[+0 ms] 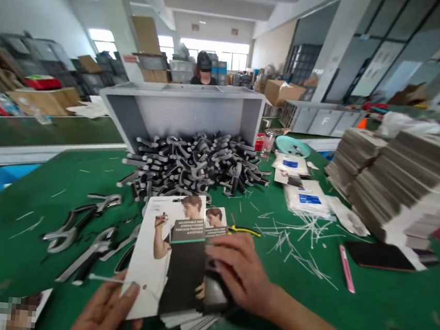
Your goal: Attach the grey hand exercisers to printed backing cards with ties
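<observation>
Left hand pinches a card, right hand lies open on it; bin spills handgrips.

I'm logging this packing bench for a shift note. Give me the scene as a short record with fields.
Surface: green table
Left hand: holds the lower left corner of the printed card
Right hand: fingers on the card's right edge; grip unclear
Under the card: stack of cards
Behind: pile of grey hand grippers in front of a tipped grey bin
Right side: tall card stacks, pink pen, black phone
Left side: loose grippers
</observation>
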Demonstrator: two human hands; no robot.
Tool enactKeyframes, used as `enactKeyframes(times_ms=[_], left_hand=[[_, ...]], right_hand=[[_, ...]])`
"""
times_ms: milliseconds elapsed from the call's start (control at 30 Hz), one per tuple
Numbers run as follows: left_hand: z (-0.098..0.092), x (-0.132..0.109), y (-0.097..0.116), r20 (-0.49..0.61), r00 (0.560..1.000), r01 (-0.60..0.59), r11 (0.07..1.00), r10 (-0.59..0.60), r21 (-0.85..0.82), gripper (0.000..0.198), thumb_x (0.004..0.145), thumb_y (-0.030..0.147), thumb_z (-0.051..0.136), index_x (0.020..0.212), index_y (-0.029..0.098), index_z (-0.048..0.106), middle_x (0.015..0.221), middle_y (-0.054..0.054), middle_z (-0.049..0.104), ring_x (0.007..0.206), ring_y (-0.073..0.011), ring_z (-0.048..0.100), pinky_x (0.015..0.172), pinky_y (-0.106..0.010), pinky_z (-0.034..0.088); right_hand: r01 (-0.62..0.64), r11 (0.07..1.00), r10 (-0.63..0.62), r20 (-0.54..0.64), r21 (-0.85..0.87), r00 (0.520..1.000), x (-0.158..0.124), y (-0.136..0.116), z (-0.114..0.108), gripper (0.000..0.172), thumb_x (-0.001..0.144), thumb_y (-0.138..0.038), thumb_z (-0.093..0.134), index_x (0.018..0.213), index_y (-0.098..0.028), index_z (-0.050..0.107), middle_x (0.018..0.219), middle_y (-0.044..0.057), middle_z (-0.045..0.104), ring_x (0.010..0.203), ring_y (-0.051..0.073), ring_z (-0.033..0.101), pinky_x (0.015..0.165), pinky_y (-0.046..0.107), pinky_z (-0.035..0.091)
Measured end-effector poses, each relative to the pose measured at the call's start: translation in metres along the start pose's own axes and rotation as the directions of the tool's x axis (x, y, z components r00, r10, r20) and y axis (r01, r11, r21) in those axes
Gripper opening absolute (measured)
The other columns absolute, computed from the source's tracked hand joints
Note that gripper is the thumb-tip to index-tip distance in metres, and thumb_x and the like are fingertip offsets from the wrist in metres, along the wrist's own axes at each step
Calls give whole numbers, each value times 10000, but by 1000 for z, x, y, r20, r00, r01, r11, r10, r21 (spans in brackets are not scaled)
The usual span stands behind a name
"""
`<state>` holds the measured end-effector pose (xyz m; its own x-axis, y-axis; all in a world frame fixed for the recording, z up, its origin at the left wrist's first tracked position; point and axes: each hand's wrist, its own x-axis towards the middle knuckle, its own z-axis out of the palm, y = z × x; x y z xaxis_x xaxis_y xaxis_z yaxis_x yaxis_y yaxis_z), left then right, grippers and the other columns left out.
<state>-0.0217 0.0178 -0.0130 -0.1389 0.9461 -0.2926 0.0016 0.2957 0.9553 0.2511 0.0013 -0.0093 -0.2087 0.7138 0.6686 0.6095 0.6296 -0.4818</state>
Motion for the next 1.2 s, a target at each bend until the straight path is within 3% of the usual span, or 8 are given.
enactKeyframes(times_ms=[133, 300, 533, 767, 967, 1033, 1133, 1200], left_hand=[[19, -11, -12, 210, 977, -9, 977, -37, 211, 887, 700, 630, 722, 1374, 104, 487, 500, 30, 597, 455, -168, 517, 430, -237, 333], [32, -12, -22, 347, 937, -191, 874, 26, 448, 819, 849, 649, 531, 1426, 75, 443, 427, 78, 483, 404, -167, 498, 506, -269, 394], [33, -18, -30, 383, 924, -240, 817, 25, 524, 767, 893, 632, 481, 1450, 107, 431, 457, 87, 445, 409, -157, 493, 497, -262, 381], [4, -9, -22, 526, 841, -76, 937, -123, 340, 890, 892, 649, 486, 1533, 82, 238, 623, -13, 655, 476, -137, 507, 485, -248, 393], [-27, 12, 11, 265, 962, -135, 965, 73, 224, 583, 958, 524, 479, 1385, 127, 461, 706, -7, 658, 588, -130, 539, 589, -254, 455], [-22, 19, 22, 223, 963, -199, 961, 154, 194, 490, 961, 475, 509, 1327, 149, 526, 729, -6, 661, 604, -122, 541, 598, -245, 458], [0, 26, 38, 263, 907, -375, 916, 330, 144, 435, 955, 406, 556, 1347, 219, 543, 1038, -53, 702, 826, -142, 627, 793, -275, 508], [16, 31, 46, 342, 842, -470, 878, 417, 86, 497, 932, 367, 605, 1408, 278, 494, 1278, -64, 631, 1030, -175, 629, 947, -320, 486]], right_hand=[[-306, 920, 329, 58, -243, 942, -47, 84, -29, 249, 947, -160, 439, 1062, -230, 649, 1115, 91, 654, 1064, 220, 605, 922, 408, 496], [-341, 858, 392, 59, -385, 918, -33, 177, -26, 296, 866, -99, 415, 970, -184, 679, 916, 85, 651, 876, 229, 623, 811, 384, 516], [-97, 794, 253, 181, -600, 950, 71, 221, 0, 410, 893, -28, 408, 1193, -184, 640, 1435, 151, 493, 1232, 319, 438, 1016, 481, 331], [47, 721, 220, 293, -691, 931, 109, 242, -31, 166, 918, -114, 526, 896, -155, 685, 1062, 139, 690, 998, 275, 569, 823, 381, 393], [-186, 643, 217, -55, -743, 975, 135, 207, -104, 537, 1035, -454, 343, 1146, 12, 587, 1084, 259, 638, 993, 268, 617, 790, 366, 421], [-182, 783, 79, -195, -596, 978, 132, 164, -109, 408, 997, -446, 477, 1199, -112, 597, 1131, 176, 660, 1044, 236, 625, 866, 336, 441], [111, 954, -129, -45, -280, 991, 108, 90, -83, 309, 931, -273, 640, 1234, -267, 583, 1209, 74, 653, 1145, 222, 609, 1009, 360, 446], [258, 961, -245, 120, -104, 962, 88, 55, -53, 369, 905, -246, 666, 1253, -336, 585, 1282, 43, 613, 1149, 225, 610, 975, 377, 506]])
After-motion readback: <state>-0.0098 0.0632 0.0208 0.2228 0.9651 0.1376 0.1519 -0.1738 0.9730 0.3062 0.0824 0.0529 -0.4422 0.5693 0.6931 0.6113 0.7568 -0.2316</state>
